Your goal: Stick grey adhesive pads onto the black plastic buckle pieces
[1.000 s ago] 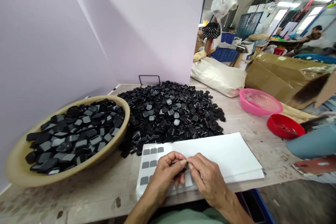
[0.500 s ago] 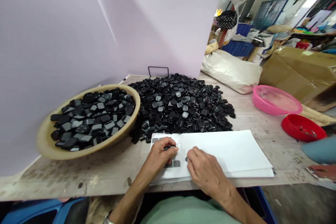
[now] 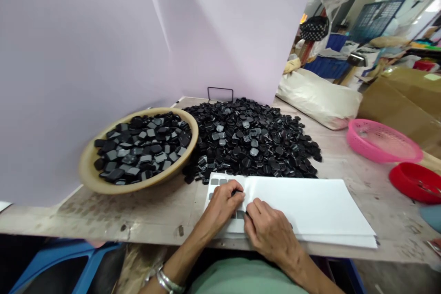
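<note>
White sheets (image 3: 310,202) lie stacked near the table's front edge, with grey rounded squares (image 3: 223,182) at their left end. Over that left end, my left hand (image 3: 223,202) is closed with thumb and fingers on a small black piece. My right hand (image 3: 267,225) rests on the sheet just to the right, its fingers pinched together; what they hold is too hidden to name. Behind the sheets spreads a large heap of black pieces (image 3: 255,142). A beige basin (image 3: 86,177) full of black and grey pieces stands at the left.
A pink basket (image 3: 382,142) and a red bowl (image 3: 409,183) sit at the right. Behind them are a white sack (image 3: 320,96) and a cardboard box (image 3: 399,101). A black wire frame (image 3: 220,88) stands behind the heap, near the pale wall (image 3: 103,32).
The whole view has shifted, so things appear further right. My right hand is now closer to my left hand over the grey squares.
</note>
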Demonstrator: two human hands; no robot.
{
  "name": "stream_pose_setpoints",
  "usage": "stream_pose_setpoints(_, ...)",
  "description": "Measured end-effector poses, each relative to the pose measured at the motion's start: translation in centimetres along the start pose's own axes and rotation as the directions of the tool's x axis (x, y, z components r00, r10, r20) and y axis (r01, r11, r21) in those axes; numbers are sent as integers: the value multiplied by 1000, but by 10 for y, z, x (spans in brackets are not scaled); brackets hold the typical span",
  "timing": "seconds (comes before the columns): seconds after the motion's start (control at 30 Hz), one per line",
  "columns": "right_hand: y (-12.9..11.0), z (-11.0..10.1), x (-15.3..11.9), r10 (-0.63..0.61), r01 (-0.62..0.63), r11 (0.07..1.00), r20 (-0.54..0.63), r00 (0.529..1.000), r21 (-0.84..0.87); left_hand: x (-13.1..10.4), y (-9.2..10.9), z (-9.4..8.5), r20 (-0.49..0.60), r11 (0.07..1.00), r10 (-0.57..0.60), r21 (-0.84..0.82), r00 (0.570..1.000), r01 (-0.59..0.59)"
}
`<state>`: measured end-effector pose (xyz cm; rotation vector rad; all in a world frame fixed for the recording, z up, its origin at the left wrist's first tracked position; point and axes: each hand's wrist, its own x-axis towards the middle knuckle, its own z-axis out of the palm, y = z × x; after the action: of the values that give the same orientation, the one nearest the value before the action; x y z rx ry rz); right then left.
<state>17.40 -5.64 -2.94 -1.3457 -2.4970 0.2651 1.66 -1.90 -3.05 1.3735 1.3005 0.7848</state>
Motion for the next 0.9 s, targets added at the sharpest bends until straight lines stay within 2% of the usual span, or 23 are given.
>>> stream_pose_setpoints(0.07, 3, 1, -2, -60, 63, 983, -22, 998, 174, 1, 1, 0, -11, 998, -22, -61, 1000, 21)
stream_pose_setpoints(0.13, 7, -1, -3, -79, 87, 923, -38, 996, 374, 1, 8, -11, -51, 995, -31, -100, 998, 26)
stream_pose_setpoints(0.2, 13, -4, -6, -22, 40, 850, -42, 999, 525, -1, 23, -35, -192, 998, 9, -62, 981, -21)
stream_pose_setpoints(0.23, 16, -6, -7, 26, -2, 816, -33, 999, 577, -2, 32, -51, -317, 998, 53, 1, 947, -55)
stream_pose_setpoints(0.27, 19, -8, -9, 74, -45, 788, -23, 997, 615, -3, 42, -69, -437, 992, 117, 101, 892, -81)
stream_pose_setpoints(0.3, 21, -9, -11, 118, -84, 765, -11, 993, 639, -4, 51, -88, -555, 969, 193, 237, 809, -68)
stream_pose_setpoints(0.33, 23, -10, -12, 153, -115, 747, -2, 988, 655, -4, 61, -105, -642, 928, 275, 371, 715, -25)
stream_pose_setpoints(0.37, 24, -11, -13, 183, -138, 732, 2, 983, 667, -4, 69, -120, -676, 871, 369, 491, 638, 17)
stream_pose_setpoints(0.43, 24, -11, -14, 228, -161, 713, -8, 974, 682, -4, 80, -137, -643, 730, 553, 680, 530, 62)
stream_pose_setpoints(0.5, 23, -11, -13, 269, -172, 699, -32, 963, 694, -6, 80, -136, -583, 652, 655, 757, 481, 30)
stream_pose_setpoints(0.53, 23, -11, -13, 286, -176, 693, -42, 957, 699, -9, 76, -130, -569, 658, 659, 753, 492, -11)
stream_pose_setpoints(0.57, 22, -10, -12, 296, -180, 687, -45, 954, 704, -12, 70, -121, -564, 689, 632, 723, 531, -53)
stream_pose_setpoints(0.6, 22, -10, -12, 300, -185, 681, -40, 953, 708, -14, 61, -111, -554, 729, 583, 679, 595, -83)
stream_pose_setpoints(0.63, 22, -10, -11, 299, -191, 675, -28, 954, 713, -16, 50, -102, -523, 763, 516, 641, 678, -86)
stream_pose_setpoints(0.67, 23, -11, -11, 295, -198, 670, -11, 956, 716, -17, 38, -93, -481, 774, 449, 630, 753, -59)
stream_pose_setpoints(0.7, 24, -11, -11, 289, -206, 665, 6, 957, 718, -17, 26, -85, -436, 755, 380, 655, 816, -2)
stream_pose_setpoints(0.73, 24, -11, -11, 286, -212, 661, 21, 958, 720, -16, 15, -79, -403, 709, 315, 702, 859, 69)
stream_pose_setpoints(0.77, 25, -11, -11, 284, -217, 657, 29, 958, 722, -14, 4, -75, -388, 648, 262, 749, 884, 137)
stream_pose_setpoints(0.83, 26, -13, -11, 283, -219, 648, 37, 958, 730, -9, -10, -72, -387, 548, 196, 805, 901, 227)
stream_pose_setpoints(0.9, 27, -17, -9, 289, -229, 625, 52, 956, 746, -5, -17, -73, -386, 525, 184, 816, 904, 242)
